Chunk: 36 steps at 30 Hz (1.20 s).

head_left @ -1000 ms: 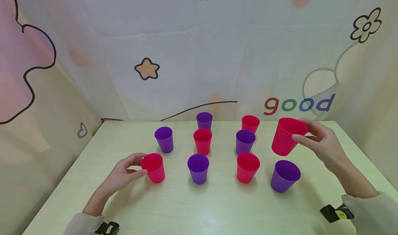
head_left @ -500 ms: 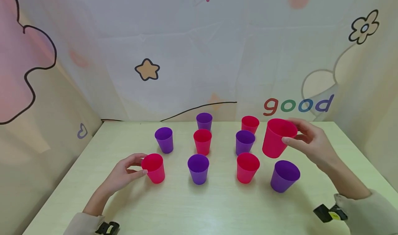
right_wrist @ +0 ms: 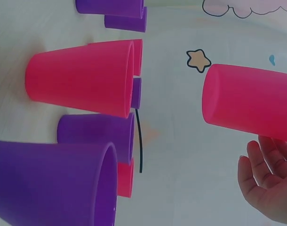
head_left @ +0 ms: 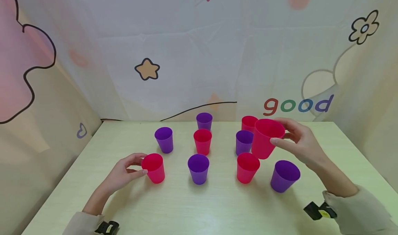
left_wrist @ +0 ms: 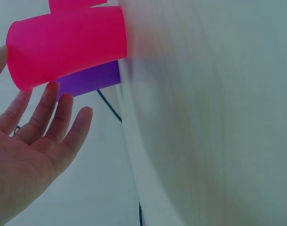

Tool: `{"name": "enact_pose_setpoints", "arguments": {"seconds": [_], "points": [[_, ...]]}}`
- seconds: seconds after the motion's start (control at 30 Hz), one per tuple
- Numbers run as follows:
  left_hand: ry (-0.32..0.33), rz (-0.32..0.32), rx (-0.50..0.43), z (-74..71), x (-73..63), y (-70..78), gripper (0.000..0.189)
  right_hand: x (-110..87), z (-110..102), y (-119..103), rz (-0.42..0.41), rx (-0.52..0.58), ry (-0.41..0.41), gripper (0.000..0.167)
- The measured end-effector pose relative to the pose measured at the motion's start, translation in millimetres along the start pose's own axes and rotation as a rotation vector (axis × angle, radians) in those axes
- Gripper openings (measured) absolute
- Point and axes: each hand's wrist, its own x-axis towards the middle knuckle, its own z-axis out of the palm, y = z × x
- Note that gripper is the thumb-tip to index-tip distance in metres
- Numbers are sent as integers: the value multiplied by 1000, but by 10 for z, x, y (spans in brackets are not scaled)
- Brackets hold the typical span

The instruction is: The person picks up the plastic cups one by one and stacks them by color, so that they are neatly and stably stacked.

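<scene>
My right hand pinches a red plastic cup near its rim, thumb in front and fingers behind. This cup is raised above the table, as the right wrist view shows the lifted cup well apart from the others. At the left, my left hand has thumb and fingertips on either side of another red cup, which stands upright on the table. In the left wrist view its other fingers spread loosely beside the cup. A purple cup stands below the right hand.
Several upright cups stand spaced in rows on the pale table, among them a front purple cup and a front red cup. The lifted cup partly overlaps a back red cup. A printed cloth hangs behind.
My right hand has carried the raised red cup leftward, from over the front-right purple cup to beside the back red and purple cups. My left hand has stayed in place.
</scene>
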Motion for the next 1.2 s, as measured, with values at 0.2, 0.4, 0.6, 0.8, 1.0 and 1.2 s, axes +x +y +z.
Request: {"name": "enact_pose_setpoints", "arguments": {"seconds": [0.2, 0.4, 0.6, 0.8, 1.0, 1.2], "points": [[-2, 5, -5, 6, 7, -19, 43, 39, 96, -61, -3, 13, -16, 49], [-6, -7, -3, 9, 6, -28, 44, 82, 195, -106, -4, 32, -36, 48], [-14, -7, -16, -3, 10, -6, 43, 131, 307, -133, -13, 86, -64, 47], [-16, -2, -16, -5, 8, 31, 43, 187, 436, -171, 9, 100, -77, 48], [-15, 9, -13, -6, 9, 22, 44, 236, 590, -199, 52, 124, -95, 51], [-23, 10, -20, -8, 4, -13, 44, 258, 726, -184, 45, 173, -136, 54]]}}
